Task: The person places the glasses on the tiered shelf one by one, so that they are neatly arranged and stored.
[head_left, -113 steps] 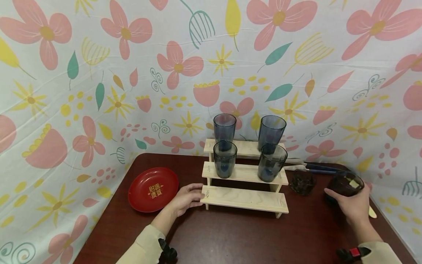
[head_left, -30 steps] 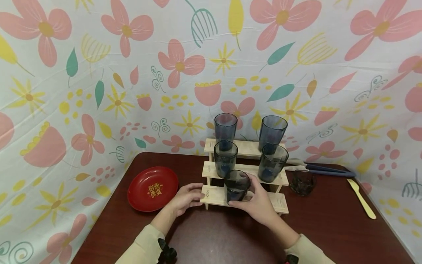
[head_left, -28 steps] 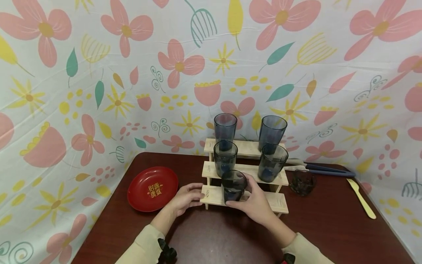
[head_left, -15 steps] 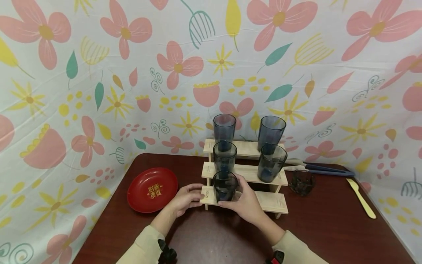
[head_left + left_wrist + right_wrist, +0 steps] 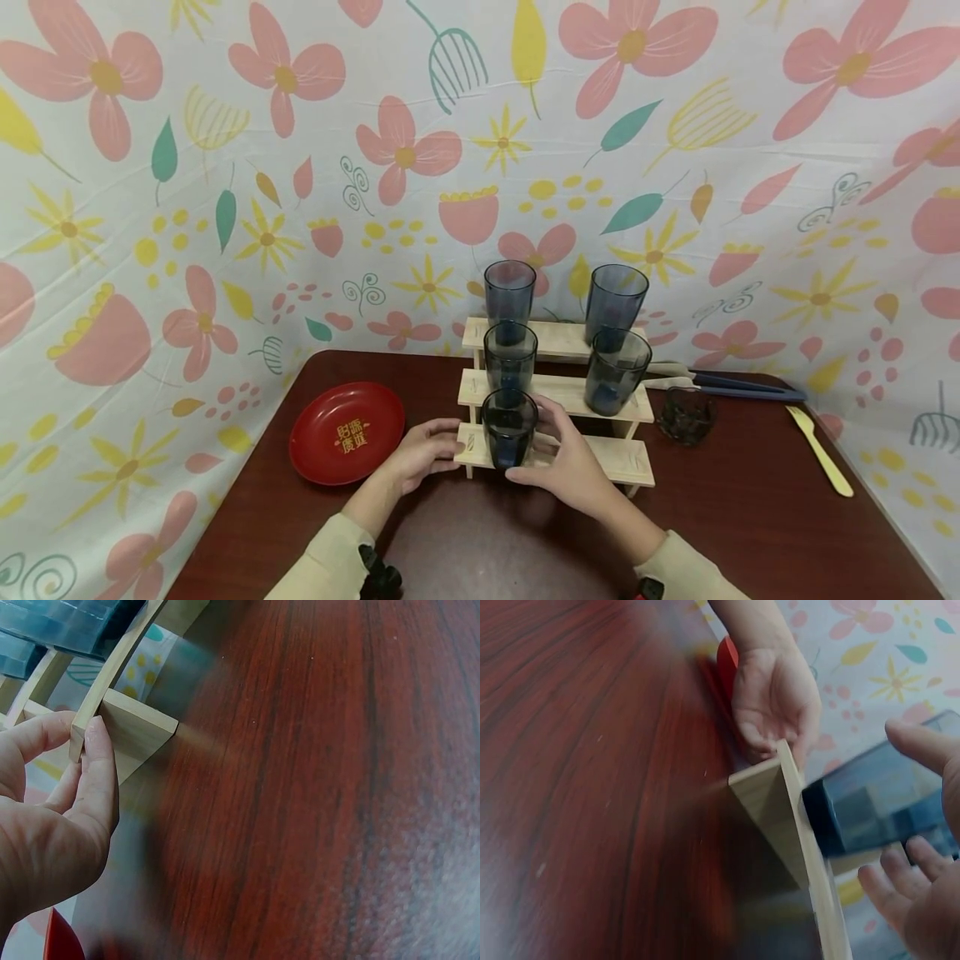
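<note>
My left hand (image 5: 423, 454) pinches the left end of the lowest step of a three-tier wooden rack (image 5: 600, 457), thumb and fingers on either side of the board in the left wrist view. On that step, at its left, a dark tinted glass (image 5: 510, 429) stands upright. My right hand (image 5: 570, 467) is beside this glass with fingers spread; the right wrist view shows thumb and fingers loosened around it. Two glasses, a left one (image 5: 511, 358) and a right one (image 5: 618, 371), stand on the middle step. Two blue glasses (image 5: 510, 296) are on the top step.
To the left lies a red plate (image 5: 315, 450) with gold characters. Right of the rack are a small dark glass bowl (image 5: 686, 417), blue-handled utensils (image 5: 750, 390) with pale heads, and a yellow knife (image 5: 825, 458). A floral curtain (image 5: 420, 208) hangs behind the brown table (image 5: 480, 542).
My right hand brought the dark glass from the table's right side to the lowest step, slid it left, then loosened its fingers from it. My left hand stayed on the rack.
</note>
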A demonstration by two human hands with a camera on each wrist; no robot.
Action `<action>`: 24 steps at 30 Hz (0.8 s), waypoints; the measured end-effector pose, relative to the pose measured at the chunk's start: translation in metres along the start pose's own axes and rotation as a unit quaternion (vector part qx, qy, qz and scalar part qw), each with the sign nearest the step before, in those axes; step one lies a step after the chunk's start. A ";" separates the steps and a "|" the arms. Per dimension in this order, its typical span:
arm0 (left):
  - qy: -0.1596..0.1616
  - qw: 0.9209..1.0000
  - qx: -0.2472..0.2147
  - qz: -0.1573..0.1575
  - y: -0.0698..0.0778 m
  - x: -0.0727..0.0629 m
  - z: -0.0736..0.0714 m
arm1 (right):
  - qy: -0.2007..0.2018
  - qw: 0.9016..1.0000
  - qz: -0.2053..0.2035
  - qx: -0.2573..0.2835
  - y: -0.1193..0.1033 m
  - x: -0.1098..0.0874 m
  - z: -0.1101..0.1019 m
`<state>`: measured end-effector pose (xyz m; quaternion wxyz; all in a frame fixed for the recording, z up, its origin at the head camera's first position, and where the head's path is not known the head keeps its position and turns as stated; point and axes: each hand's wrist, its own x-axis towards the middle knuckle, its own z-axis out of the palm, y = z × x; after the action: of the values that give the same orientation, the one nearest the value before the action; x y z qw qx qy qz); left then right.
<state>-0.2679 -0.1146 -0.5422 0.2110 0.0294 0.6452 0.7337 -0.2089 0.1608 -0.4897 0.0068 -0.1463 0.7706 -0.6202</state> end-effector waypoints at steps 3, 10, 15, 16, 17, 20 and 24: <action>0.001 1.000 0.002 -0.002 0.000 0.000 0.000 | -0.011 1.000 -0.022 0.002 0.003 -0.009 -0.011; 0.001 1.000 0.002 -0.003 0.000 0.000 0.000 | -0.016 0.998 -0.059 -0.001 0.014 -0.035 -0.045; 0.003 1.000 0.001 -0.004 -0.001 0.000 0.000 | 0.014 0.997 -0.079 -0.023 0.022 -0.054 -0.074; 0.003 1.000 0.001 -0.004 -0.001 0.000 0.001 | 0.022 0.995 -0.087 -0.031 0.025 -0.058 -0.080; 0.003 1.000 0.001 -0.004 -0.001 0.000 0.001 | 0.030 0.995 -0.092 -0.035 0.026 -0.061 -0.087; 0.004 1.000 0.002 -0.003 0.000 -0.001 0.002 | 0.071 0.990 -0.104 -0.059 0.033 -0.070 -0.106; 0.005 1.000 0.003 -0.001 0.000 -0.001 0.002 | 0.156 0.977 -0.095 -0.108 0.042 -0.078 -0.130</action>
<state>-0.2660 -0.1133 -0.5413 0.2085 0.0260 0.6483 0.7318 -0.1685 0.3111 -0.5138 -0.1880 -0.1198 0.8075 -0.5461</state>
